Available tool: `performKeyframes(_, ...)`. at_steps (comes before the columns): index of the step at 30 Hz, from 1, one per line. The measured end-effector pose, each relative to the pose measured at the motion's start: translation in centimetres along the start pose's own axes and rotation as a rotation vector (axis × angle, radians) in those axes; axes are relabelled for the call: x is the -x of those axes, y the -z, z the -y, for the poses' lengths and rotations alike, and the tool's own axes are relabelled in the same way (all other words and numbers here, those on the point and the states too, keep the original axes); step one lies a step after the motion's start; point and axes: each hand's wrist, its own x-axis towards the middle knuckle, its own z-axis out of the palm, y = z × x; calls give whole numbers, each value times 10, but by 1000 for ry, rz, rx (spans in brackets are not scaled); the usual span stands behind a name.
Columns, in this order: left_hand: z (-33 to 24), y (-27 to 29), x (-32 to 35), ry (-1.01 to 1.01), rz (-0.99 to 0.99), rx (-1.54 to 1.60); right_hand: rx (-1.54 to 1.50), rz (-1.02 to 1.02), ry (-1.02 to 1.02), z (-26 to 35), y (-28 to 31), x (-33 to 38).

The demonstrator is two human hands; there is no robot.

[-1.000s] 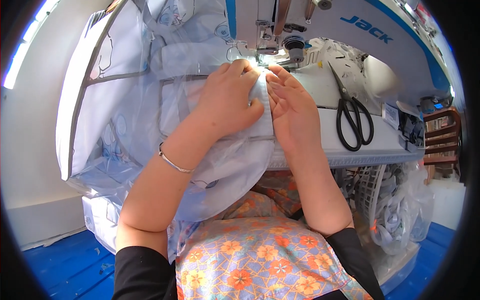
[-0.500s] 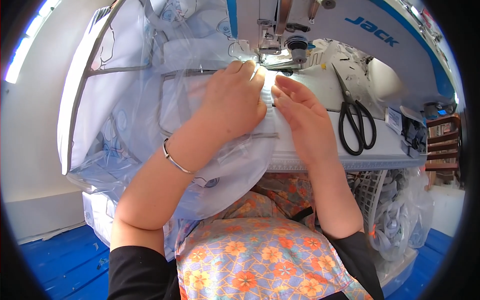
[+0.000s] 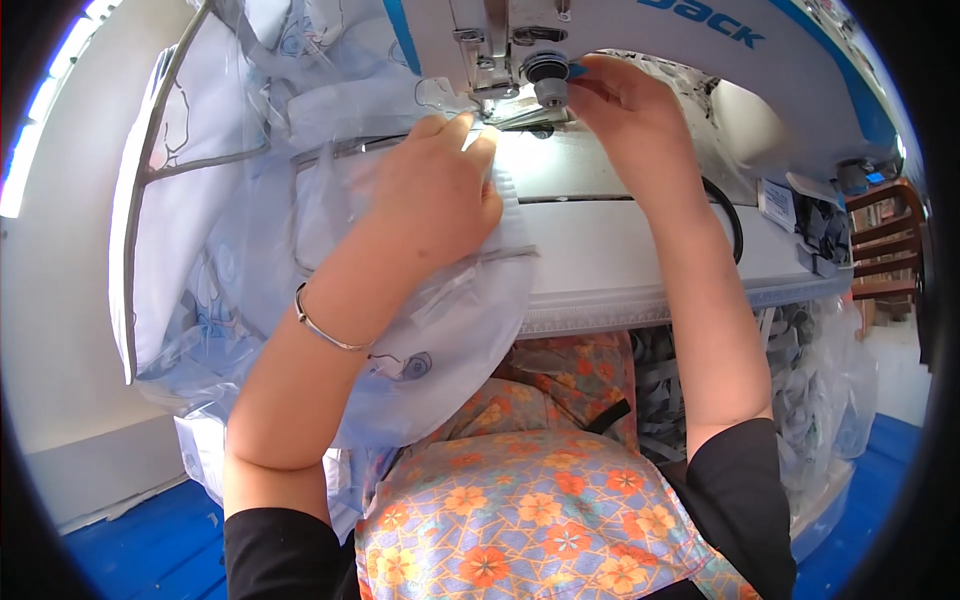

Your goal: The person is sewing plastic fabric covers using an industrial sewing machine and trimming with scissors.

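My left hand [image 3: 440, 190] is closed on the edge of a pale, thin printed fabric [image 3: 450, 320], its fingertips close to the needle area of a white and blue sewing machine [image 3: 690, 50]. Gathered trim shows along the fabric's right edge. My right hand [image 3: 635, 105] is raised beside the round dark tension dial [image 3: 547, 72] on the machine's head. Its fingers are pinched together next to a small blue part at the dial; what they hold, if anything, is hidden. Behind my right forearm are black-handled scissors [image 3: 738, 225], mostly covered.
A ruler strip [image 3: 590, 315] runs along the machine table's front edge. Small packets [image 3: 790, 205] lie at the table's right end. Beneath are bundled grey strips and clear plastic [image 3: 820, 400]. A wooden chair [image 3: 885, 240] stands at far right. Sheer fabric and plastic spread leftward.
My right hand has moved from beside the fabric edge up to the tension dial, its forearm now covering most of the scissors. My left hand keeps its hold. The view has shifted slightly.
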Motion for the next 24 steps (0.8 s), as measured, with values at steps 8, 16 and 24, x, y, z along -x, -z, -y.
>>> performKeyframes(8,-7,4,5,-30,9,-24,311,-36,182,4,4,2)
performKeyframes(16,-20,44,29,-32,277,241,346,425,501,-16,3,105)
performKeyframes(24,-24,31,34,5,266,225,493,414,655,-20,-4,124)
